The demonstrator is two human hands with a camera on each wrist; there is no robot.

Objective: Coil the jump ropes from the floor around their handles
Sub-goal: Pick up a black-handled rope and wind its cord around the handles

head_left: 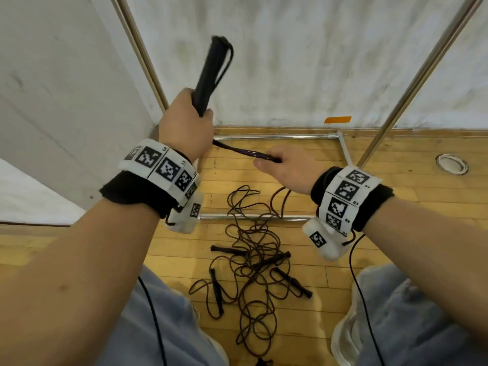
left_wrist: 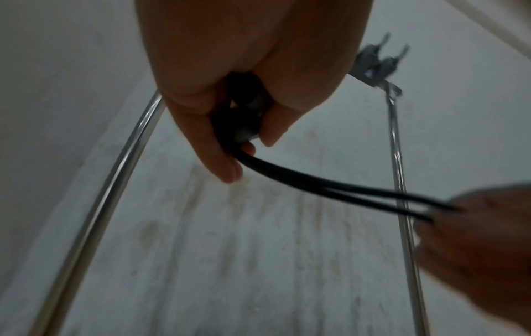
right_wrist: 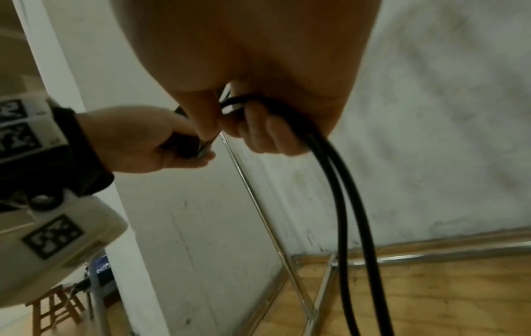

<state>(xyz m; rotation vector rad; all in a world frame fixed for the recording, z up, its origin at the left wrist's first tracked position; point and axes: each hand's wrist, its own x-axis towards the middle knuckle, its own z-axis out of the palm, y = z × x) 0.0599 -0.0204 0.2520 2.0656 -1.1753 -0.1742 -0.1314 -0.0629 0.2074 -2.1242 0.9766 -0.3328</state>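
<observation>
My left hand (head_left: 194, 114) grips a pair of black jump-rope handles (head_left: 211, 72) held together and pointing up and away. Their doubled dark rope (head_left: 243, 151) leaves the bottom of that fist and runs right into my right hand (head_left: 282, 165), whose fingers (right_wrist: 258, 129) are curled round both strands (right_wrist: 342, 200); from there the strands hang toward the floor. In the left wrist view my left hand (left_wrist: 229, 141) clasps the handle ends and the two strands (left_wrist: 330, 191) stretch to the right hand (left_wrist: 474, 231). A tangle of other ropes (head_left: 253, 249) with several black handles (head_left: 293, 282) lies on the floor between my knees.
A chrome rack frame surrounds the spot: slanted poles (head_left: 412, 83) left and right and floor bars (head_left: 253, 217) crossing under the ropes. A white wall with orange tape (head_left: 337, 119) is close ahead. A round floor socket (head_left: 451, 164) sits right. A wooden stool (right_wrist: 54, 311) stands behind.
</observation>
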